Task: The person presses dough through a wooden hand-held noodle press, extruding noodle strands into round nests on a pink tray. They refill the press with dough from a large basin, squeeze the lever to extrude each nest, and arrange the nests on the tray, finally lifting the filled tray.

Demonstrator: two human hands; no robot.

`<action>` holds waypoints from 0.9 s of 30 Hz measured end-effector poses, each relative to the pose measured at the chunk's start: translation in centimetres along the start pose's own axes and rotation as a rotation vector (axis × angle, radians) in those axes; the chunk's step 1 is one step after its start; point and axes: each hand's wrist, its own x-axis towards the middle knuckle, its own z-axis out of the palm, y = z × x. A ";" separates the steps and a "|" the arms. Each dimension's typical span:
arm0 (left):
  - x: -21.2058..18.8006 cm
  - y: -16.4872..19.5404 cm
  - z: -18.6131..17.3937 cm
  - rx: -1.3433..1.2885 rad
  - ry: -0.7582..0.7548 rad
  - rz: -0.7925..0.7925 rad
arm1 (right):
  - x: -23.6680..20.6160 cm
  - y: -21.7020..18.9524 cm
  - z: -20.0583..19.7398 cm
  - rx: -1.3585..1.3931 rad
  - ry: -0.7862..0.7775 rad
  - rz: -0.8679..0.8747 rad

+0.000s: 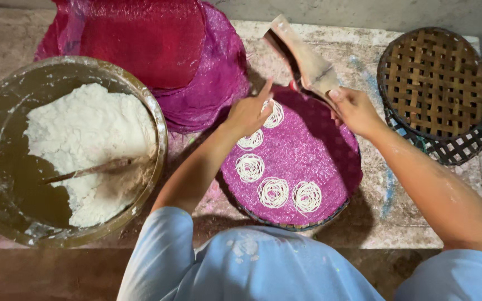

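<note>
- At the far left a wide bowl (157, 120) sits on the table (402, 223), with a heap of white dough (87, 147) in it and a stick (87, 170) lying across the dough.
- Behind it lies a stack of magenta mesh mats (196, 72), one folded over on top.
- The left hand (249, 114) rests at the far-left part of the round tray (307, 161), fingers curled with the forefinger out, touching the farthest white noodle coil (274, 114).
- Four more coils (273, 192) curve along the tray's left and near edge; the tray's right half is bare pink mesh.
- The right hand (355, 108) is closed on the lower end of a dough-smeared press (302, 56), whose long axis slants up and to the left, away from the person.
- The press hangs over the tray's far rim, just beside the left hand; the two hands are near but apart.
- At the far right stand stacked woven baskets (436, 83), untouched.
</note>
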 end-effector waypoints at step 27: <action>-1.1 5.1 1.3 -2.328 0.624 -0.302 | -9.4 -4.7 1.9 -0.468 -0.227 0.202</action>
